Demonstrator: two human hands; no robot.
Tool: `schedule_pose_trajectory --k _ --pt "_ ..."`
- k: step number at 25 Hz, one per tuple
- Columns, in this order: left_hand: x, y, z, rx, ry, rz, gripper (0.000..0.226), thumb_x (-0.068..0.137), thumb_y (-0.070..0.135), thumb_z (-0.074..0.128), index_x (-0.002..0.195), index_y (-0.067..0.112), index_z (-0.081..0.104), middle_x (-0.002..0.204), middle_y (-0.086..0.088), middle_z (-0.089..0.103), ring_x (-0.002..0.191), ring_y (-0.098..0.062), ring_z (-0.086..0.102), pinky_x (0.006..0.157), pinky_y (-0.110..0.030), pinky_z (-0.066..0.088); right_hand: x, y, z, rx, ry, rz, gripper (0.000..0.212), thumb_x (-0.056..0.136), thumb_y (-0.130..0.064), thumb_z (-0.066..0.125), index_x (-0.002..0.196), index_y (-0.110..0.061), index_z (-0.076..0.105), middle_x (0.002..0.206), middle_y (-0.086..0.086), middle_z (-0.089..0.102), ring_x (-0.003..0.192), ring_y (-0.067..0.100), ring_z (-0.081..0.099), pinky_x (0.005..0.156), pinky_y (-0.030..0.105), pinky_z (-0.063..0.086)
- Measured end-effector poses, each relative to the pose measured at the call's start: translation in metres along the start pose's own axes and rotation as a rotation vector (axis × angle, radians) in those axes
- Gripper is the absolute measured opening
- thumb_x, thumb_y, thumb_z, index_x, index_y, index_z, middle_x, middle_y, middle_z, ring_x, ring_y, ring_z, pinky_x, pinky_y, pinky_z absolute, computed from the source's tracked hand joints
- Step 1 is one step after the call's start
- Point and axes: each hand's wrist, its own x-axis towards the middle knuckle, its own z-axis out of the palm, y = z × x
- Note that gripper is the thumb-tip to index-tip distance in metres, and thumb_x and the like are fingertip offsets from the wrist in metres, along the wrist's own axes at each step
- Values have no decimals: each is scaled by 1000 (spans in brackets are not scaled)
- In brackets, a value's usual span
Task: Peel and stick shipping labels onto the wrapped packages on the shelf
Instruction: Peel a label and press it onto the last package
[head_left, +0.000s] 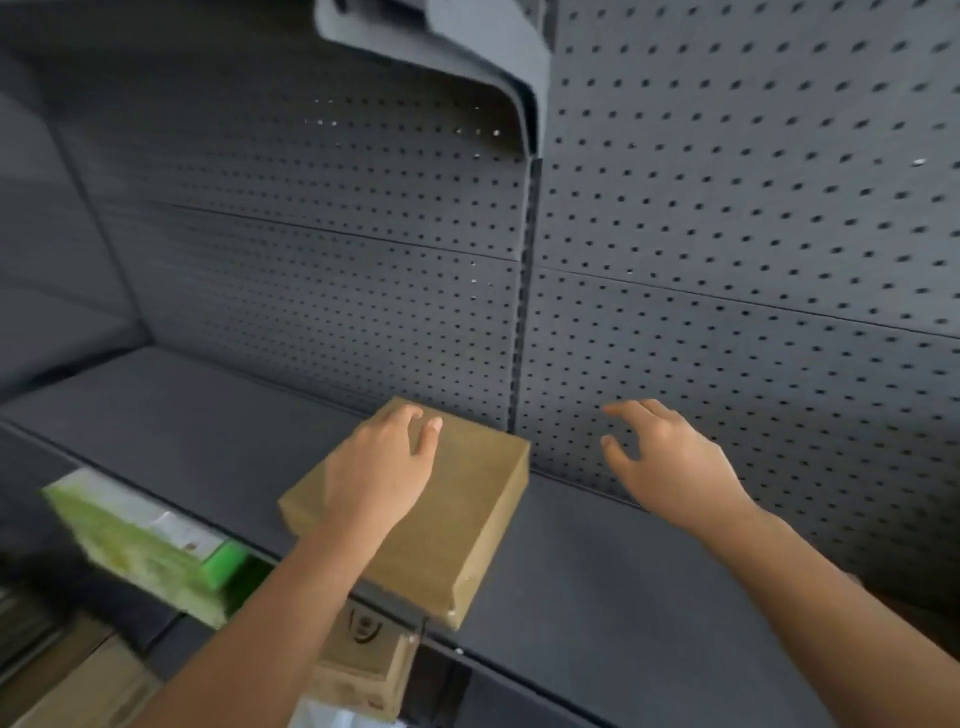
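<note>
A flat package wrapped in brown paper (457, 525) lies on the dark grey shelf (597, 582), one corner jutting over the front edge. My left hand (379, 467) rests flat on its top, fingers stretched toward the far edge. To the right, my right hand (665, 457) hovers above the shelf with its fingers spread and loosely bent, holding nothing. No label shows on the package or in either hand.
A dark pegboard back wall (727, 234) rises behind the shelf, with an upper shelf bracket (467, 57) overhead. Below the shelf edge sit a green and white box (150, 540) at the left and a brown cardboard carton (363, 660) under the package.
</note>
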Motion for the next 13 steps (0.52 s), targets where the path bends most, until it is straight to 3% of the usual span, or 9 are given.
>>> schedule_pose_trajectory --k 4,8,13 --pt "10 -63 10 -5 -36 -93 49 104 55 33 135 27 58 132 6 65 110 -20 66 76 -34 51 15 -45 49 70 -79 -37 49 100 -41 49 145 -23 43 142 -2 51 122 20 55 86 39 51" --pt "19 -111 25 -57 -97 -193 51 104 56 34 142 27 52 141 3 59 120 -23 62 85 -38 51 14 -73 96 221 -227 55 57 101 -45 45 151 -24 30 147 0 42 123 23 54 86 40 52" --pt "27 -151 47 -246 -252 -350 62 100 62 36 149 24 45 145 -3 58 129 -28 57 101 -44 48 0 -89 139 583 -337 319 77 100 -48 47 159 -23 4 165 -5 7 146 20 30 109 40 37"
